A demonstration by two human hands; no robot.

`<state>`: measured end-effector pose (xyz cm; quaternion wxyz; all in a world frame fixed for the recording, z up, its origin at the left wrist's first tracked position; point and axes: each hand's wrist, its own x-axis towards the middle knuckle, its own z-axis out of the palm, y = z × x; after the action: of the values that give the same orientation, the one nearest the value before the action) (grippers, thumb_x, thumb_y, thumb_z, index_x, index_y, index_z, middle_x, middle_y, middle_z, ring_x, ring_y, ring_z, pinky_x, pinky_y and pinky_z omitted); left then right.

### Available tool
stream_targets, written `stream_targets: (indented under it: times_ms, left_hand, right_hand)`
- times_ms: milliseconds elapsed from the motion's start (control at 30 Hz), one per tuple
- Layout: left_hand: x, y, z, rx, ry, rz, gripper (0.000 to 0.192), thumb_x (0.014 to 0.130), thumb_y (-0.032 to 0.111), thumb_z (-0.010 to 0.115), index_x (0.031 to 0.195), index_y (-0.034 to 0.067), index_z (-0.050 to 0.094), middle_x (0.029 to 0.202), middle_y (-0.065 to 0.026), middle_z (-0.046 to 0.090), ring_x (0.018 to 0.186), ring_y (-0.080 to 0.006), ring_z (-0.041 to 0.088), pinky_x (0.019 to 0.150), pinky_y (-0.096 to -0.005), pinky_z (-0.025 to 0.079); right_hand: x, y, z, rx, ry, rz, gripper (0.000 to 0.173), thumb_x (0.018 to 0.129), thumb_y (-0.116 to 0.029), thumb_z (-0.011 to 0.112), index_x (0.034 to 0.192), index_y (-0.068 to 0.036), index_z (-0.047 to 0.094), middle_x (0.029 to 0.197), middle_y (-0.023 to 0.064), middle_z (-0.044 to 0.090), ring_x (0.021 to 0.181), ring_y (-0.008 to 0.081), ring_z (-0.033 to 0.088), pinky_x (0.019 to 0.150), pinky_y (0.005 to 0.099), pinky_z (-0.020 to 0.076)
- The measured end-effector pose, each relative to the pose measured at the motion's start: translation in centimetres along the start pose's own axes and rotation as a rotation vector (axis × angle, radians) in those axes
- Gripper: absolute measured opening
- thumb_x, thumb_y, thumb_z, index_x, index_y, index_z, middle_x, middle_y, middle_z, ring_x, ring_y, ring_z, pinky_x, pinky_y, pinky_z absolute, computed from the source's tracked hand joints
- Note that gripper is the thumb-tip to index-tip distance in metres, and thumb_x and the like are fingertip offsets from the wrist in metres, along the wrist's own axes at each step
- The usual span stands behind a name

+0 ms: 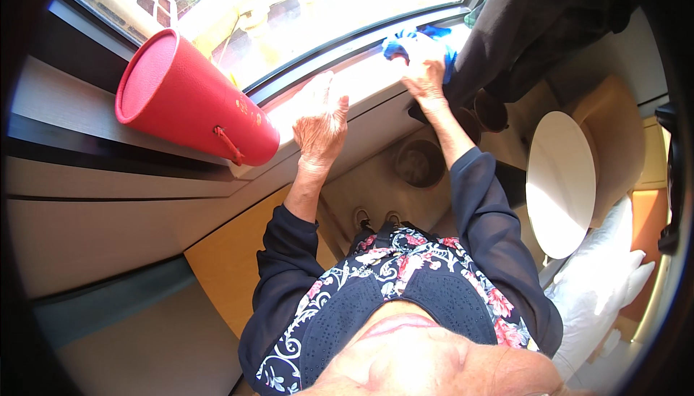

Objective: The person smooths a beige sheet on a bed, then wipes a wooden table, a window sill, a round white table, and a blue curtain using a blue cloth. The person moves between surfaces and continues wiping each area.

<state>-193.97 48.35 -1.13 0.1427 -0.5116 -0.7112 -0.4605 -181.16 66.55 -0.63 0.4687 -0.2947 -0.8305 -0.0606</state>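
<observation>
A crumpled blue cloth (pixel 447 51) is gripped in my right hand (pixel 425 65) at the right end of the pale windowsill (pixel 360 78), close against the window frame. My left hand (pixel 321 122) rests at the sill farther left, holding nothing, with its thumb and a finger apart; strong sunlight washes out the sill around the fingertips. Just left of that hand, without clear contact, stands a red cylindrical box (pixel 198 103) with a lid, gold lettering and a red cord handle.
A dark curtain (pixel 520 27) hangs beside my right hand. Below are a round bin (pixel 418 163) and dark pots (pixel 490 111) on the floor. At right stand a round white table (pixel 561 184), a tan chair (pixel 618 141) and white bedding (pixel 591 282). Window glass (pixel 325 11) lies ahead.
</observation>
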Motion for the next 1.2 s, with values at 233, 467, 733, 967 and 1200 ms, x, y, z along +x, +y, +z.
stream_targets:
  times_ms: [233, 467, 733, 967, 1200]
  left_hand:
    - [0.6, 0.1, 0.2, -0.046, 0.051, 0.023, 0.058, 0.093, 0.051, 0.039, 0.114, 0.002, 0.059, 0.113, -0.02, 0.059, 0.107, -0.0352, 0.055, 0.09, -0.0418, 0.044]
    - [0.6, 0.2, -0.5, -0.075, 0.016, -0.016, 0.064, 0.091, 0.057, 0.037, 0.115, 0.002, 0.058, 0.11, -0.0195, 0.06, 0.102, -0.0341, 0.058, 0.086, -0.0406, 0.046]
    - [0.4, -0.2, -0.3, 0.081, -0.042, 0.045, 0.066, 0.091, 0.06, 0.03, 0.119, 0.007, 0.058, 0.11, -0.0147, 0.062, 0.104, -0.0311, 0.057, 0.086, -0.0401, 0.046]
    - [0.4, -0.2, 0.2, 0.109, -0.019, 0.042, 0.063, 0.092, 0.058, 0.032, 0.117, 0.008, 0.059, 0.109, -0.0129, 0.062, 0.105, -0.0312, 0.056, 0.088, -0.0417, 0.044]
    - [0.9, 0.0, -0.1, 0.03, 0.04, 0.091, 0.057, 0.09, 0.054, 0.041, 0.108, 0.003, 0.058, 0.099, -0.016, 0.06, 0.092, -0.0335, 0.058, 0.078, -0.0429, 0.046]
  right_hand:
    - [-2.1, -8.5, -0.5, 0.192, -0.119, -0.147, 0.025, 0.073, -0.024, 0.063, 0.094, -0.011, 0.063, 0.099, 0.0121, 0.059, 0.098, 0.0303, 0.055, 0.084, 0.0468, 0.0403]
    - [-4.0, -9.4, -0.8, 0.35, -0.162, -0.217, 0.032, 0.072, -0.019, 0.067, 0.101, -0.009, 0.063, 0.109, 0.0174, 0.059, 0.106, 0.0341, 0.054, 0.096, 0.0496, 0.0355]
    - [0.6, 2.3, -1.5, 0.062, -0.086, 0.047, 0.02, 0.072, -0.019, 0.067, 0.092, -0.015, 0.067, 0.086, 0.0093, 0.062, 0.088, 0.0276, 0.06, 0.083, 0.0413, 0.0437]
    - [0.5, 0.9, 0.3, 0.043, -0.03, 0.041, 0.021, 0.068, -0.025, 0.068, 0.083, -0.011, 0.065, 0.081, 0.0098, 0.061, 0.082, 0.0282, 0.059, 0.076, 0.0401, 0.0456]
    - [-2.3, -8.9, -0.6, 0.253, -0.141, -0.199, 0.027, 0.07, -0.029, 0.066, 0.089, -0.009, 0.065, 0.104, 0.0181, 0.06, 0.104, 0.0329, 0.055, 0.095, 0.0496, 0.035]
